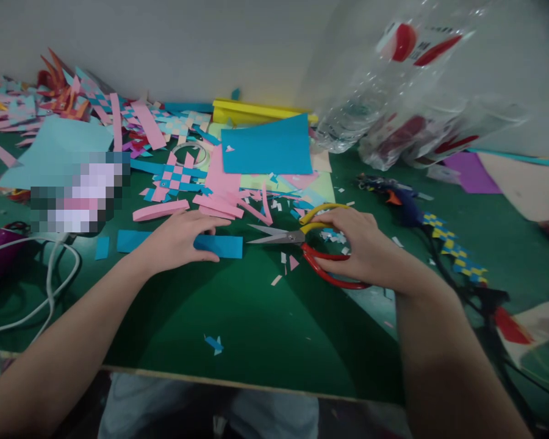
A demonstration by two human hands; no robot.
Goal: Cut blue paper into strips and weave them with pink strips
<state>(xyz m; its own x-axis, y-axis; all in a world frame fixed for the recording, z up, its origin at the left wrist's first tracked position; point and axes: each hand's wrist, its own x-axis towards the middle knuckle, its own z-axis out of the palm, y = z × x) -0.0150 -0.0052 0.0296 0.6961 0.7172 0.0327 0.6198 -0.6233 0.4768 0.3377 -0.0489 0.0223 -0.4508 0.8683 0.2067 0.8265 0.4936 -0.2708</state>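
Observation:
My left hand [178, 241] curves over a blue paper strip [226, 247], with the thumb at its lower edge and the fingers at its upper edge. The hand hides the strip's middle. Scissors [295, 236] with one yellow and one red handle are in my right hand [361, 244], its thumb in the red loop and its fingers about the yellow one. Their blades stand apart, tips close to the strip's right end. A small blue paper piece [102, 248] lies left of the strip. Pink strips [160, 210] and a pink-and-blue woven paper piece [176, 178] lie behind my left hand.
A blue sheet [268, 146] lies behind the scissors. Plastic-wrapped cups [393, 122] lean at the back right. A white cable [50, 286] loops at the left. Paper scraps pile up at the back left [22, 110]. A yellow-and-blue woven strip [455, 247] lies at the right.

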